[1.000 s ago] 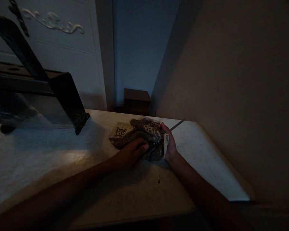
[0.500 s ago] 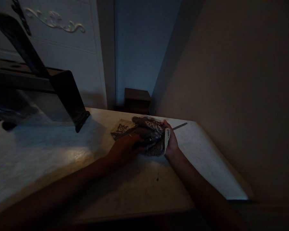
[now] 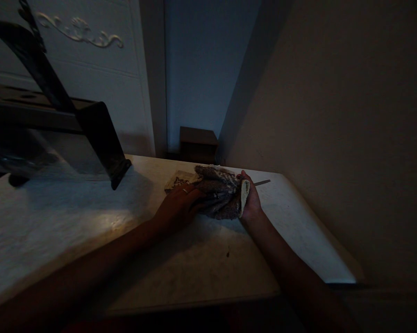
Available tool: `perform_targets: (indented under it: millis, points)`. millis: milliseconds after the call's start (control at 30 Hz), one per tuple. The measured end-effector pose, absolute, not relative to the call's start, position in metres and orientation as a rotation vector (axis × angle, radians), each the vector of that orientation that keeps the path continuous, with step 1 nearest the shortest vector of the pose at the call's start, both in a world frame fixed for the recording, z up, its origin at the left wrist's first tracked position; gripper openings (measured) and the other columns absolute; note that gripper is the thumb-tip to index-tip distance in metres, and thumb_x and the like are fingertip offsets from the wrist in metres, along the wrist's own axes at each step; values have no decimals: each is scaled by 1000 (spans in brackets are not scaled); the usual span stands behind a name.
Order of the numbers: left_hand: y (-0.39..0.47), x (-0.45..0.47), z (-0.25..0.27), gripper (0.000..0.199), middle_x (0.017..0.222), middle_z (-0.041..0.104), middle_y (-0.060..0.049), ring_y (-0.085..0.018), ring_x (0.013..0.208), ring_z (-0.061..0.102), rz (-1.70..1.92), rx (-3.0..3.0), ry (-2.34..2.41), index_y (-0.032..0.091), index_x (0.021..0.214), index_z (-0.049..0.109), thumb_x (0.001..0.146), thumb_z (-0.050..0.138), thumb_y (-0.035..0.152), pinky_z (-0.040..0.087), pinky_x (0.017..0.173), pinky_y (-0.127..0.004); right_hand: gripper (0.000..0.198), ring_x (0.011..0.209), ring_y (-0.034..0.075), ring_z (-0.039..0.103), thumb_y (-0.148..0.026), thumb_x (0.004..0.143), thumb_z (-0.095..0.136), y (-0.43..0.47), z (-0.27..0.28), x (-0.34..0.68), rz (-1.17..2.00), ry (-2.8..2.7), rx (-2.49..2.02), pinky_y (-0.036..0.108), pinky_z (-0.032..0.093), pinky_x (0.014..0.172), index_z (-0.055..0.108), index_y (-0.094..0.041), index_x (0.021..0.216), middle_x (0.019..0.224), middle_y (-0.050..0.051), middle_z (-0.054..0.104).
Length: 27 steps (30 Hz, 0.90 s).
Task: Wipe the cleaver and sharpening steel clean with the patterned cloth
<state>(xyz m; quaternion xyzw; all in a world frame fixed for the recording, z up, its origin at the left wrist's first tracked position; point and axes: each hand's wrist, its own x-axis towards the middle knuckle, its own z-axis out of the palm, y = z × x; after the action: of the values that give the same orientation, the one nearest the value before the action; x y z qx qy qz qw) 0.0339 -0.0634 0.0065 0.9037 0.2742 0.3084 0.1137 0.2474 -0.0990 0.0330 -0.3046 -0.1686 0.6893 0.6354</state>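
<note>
Head view: the room is dim, and a pale surface (image 3: 90,240) runs across the lower half of the picture; on its far part, close to the wall, lies a patterned cloth (image 3: 218,196), bunched into a loose heap between the two hands; the left hand (image 3: 178,207) rests flat on the cloth's left side, fingers spread over it and pressing down, with a ring showing on one finger, so its grip is laid on rather than closed around anything; the right hand (image 3: 252,200) cups the cloth's right end, thumb and fingers closed on a pale fold that stands up against the palm

As for progress, judged from how things lie: the cloth is gathered and partly doubled over, yet it is bulky and uneven, with one flat corner (image 3: 175,181) spread on the surface behind the left hand; so the folding looks begun and far from finished, with smoothing and squaring left to do

A thin dark strip (image 3: 262,182) lies on the surface just beyond the right hand; what it is cannot be told; a dark angled stand (image 3: 100,138) fills the upper left, cut off by the frame edge; a small wooden cabinet (image 3: 197,143) sits in the gap behind; the cloth's pattern and the right fingertips are lost in shadow; a small dark spot (image 3: 228,253) marks the surface nearer the camera
</note>
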Motion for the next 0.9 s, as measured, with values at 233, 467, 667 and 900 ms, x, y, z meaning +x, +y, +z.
perform_targets:
  millis: [233,467,667,900]
  points:
    - [-64,32,12,27,109,67,-11,-27,101,60,854,2547,841,19,113,65,89,55,27,45,90,-43,25,87,23,70,-41,84,59,-102,39,252,1445,-330,-738,43,51,94,68,-22,70,73,2,73]
    - [-64,28,25,35,90,70,-7,-21,80,63,771,2229,897,17,99,68,92,46,43,46,74,-33,24,87,26,70,-42,80,60,-102,41,256,1493,-332,-729,46,52,93,68,-22,71,67,2,71]
    - [-54,28,27,44,68,62,-2,-15,68,57,875,1941,915,16,68,62,88,49,53,42,64,-25,29,92,25,69,-39,84,57,-100,41,261,1438,-321,-719,46,52,94,61,-24,59,63,1,69]
    - [-43,30,23,40,51,54,2,-9,44,43,864,1599,971,15,72,61,79,58,55,30,43,-21,29,93,25,69,-42,86,55,-100,42,265,1409,-289,-726,46,53,93,64,-23,66,71,2,72]
